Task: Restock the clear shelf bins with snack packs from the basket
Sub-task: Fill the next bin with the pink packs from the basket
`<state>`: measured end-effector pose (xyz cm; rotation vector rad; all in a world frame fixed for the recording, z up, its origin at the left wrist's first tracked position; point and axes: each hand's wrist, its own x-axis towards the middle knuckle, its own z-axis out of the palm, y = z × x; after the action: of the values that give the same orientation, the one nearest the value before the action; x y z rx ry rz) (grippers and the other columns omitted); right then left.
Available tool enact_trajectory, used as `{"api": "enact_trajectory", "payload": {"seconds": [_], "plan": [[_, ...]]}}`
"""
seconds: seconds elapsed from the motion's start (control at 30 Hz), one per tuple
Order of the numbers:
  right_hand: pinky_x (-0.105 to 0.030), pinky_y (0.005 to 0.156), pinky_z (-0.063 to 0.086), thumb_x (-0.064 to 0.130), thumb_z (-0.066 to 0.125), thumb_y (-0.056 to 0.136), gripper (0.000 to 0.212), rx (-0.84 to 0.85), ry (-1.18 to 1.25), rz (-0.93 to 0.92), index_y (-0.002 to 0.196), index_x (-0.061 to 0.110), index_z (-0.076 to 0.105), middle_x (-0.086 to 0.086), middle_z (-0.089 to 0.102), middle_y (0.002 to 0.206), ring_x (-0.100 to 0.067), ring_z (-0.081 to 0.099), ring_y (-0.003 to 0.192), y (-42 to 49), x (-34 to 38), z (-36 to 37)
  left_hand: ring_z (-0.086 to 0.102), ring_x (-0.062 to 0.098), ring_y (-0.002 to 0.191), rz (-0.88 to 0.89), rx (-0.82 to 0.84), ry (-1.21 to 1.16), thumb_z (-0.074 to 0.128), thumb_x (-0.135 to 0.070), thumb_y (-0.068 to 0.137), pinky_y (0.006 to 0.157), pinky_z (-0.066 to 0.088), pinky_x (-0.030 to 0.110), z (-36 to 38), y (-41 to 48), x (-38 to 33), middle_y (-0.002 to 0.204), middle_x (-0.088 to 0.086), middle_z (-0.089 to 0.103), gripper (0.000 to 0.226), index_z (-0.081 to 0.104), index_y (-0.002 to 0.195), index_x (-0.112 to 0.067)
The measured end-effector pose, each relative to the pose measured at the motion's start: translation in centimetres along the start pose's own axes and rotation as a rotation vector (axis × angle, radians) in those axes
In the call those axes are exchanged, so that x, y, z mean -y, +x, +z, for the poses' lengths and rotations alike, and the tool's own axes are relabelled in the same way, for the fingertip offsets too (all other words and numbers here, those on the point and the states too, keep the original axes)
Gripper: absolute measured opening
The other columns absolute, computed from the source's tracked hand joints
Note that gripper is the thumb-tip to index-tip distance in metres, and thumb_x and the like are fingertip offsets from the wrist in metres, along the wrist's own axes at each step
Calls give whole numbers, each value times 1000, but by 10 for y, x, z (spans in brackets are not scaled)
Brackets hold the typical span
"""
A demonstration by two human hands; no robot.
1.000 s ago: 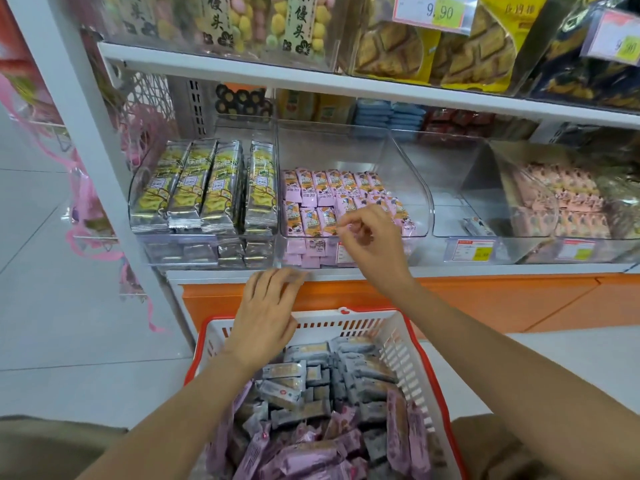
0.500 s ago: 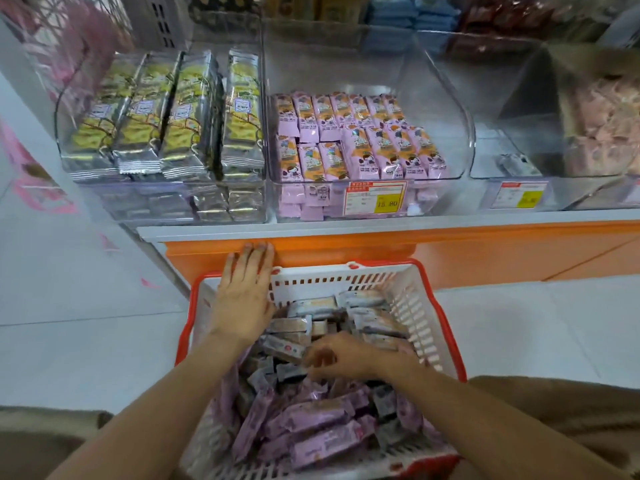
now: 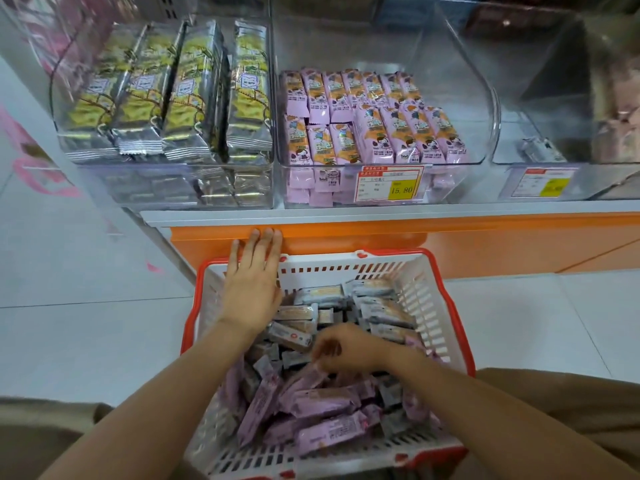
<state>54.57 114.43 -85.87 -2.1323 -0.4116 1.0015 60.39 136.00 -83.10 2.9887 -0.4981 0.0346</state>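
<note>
1. Head view: the left hand (image 3: 252,282) lies flat, fingers straight and together, over the far-left rim of the red-rimmed basket (image 3: 346,263).
2. The right hand (image 3: 346,348) is down among the basket's packs with its fingers curled; I cannot tell whether it grips one.
3. Purple snack packs (image 3: 329,434) fill the basket's near part, and grey packs (image 3: 381,310) lie in its far part.
4. On the shelf beyond, the middle clear bin (image 3: 457,64) holds rows of matching purple packs, with a price tag (image 3: 391,183) on its front.

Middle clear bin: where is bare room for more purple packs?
Free behind the back row of purple packs and right of their front row. The right bin shows one grey pack. The yellow packs fill theirs.
</note>
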Motion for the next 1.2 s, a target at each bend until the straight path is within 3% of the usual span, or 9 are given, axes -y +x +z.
{"api": "enact_trajectory", "payload": {"seconds": [0.1,0.2,0.43,0.57,0.67,0.77,0.93,1.07,1.2], "plan": [[-20,78,53,21,70,88,10,-169,103,-19,98,20,70,3,68,98,-8,63,88,-5,10,-19,12,32,151,-19,15,-55,70,-22,84,123,7,50,-7,1,-4,161,14,22,97,9,157,-6],[-15,71,48,12,67,89,9,-328,211,-40,96,16,68,2,65,93,-2,60,79,-15,24,-40,32,36,141,4,-22,-129,69,-21,83,121,18,51,-17,2,-7,149,18,38,81,31,152,-3],[-18,70,45,7,69,89,14,-618,274,-205,86,21,66,4,66,84,-1,57,71,-51,69,-94,50,16,112,222,222,-683,46,-44,99,88,39,27,-66,-3,-39,123,1,56,49,53,138,-15],[-24,69,49,13,70,90,8,-680,325,-270,93,17,65,0,63,82,-8,57,71,-69,92,-111,52,-3,78,221,143,-840,55,-24,101,69,38,22,-89,0,-55,91,-11,58,10,60,110,-20],[-20,69,49,13,71,89,19,-723,339,-340,103,18,60,-3,57,91,-6,55,72,-83,110,-110,51,-12,67,174,149,-1042,53,-8,101,65,37,10,-108,-2,-63,76,-19,54,10,58,103,-16],[-26,78,50,14,76,84,41,-723,350,-375,116,20,49,-2,55,106,-9,57,84,-93,119,-103,55,-5,70,104,118,-1212,49,-4,102,70,43,13,-122,-5,-64,71,-20,62,17,60,94,-14],[-27,70,46,10,76,83,40,-701,182,-372,110,13,47,2,55,98,-10,49,75,-101,124,-87,60,23,86,-21,12,-1426,47,-7,102,82,51,28,-133,-2,-61,94,19,67,18,63,102,2],[-24,70,49,5,74,83,31,-841,152,-399,101,21,55,22,61,95,-7,54,78,-105,134,-95,56,14,90,-2,-167,-1274,49,-10,102,78,44,20,-134,2,-64,101,14,66,19,63,113,-3],[-20,69,47,7,75,81,32,-1035,95,-421,101,26,59,-1,62,95,-5,53,77,-101,148,-121,46,11,123,111,-587,-593,45,-19,94,105,33,29,-131,9,-52,131,5,57,41,57,132,-11]]}}
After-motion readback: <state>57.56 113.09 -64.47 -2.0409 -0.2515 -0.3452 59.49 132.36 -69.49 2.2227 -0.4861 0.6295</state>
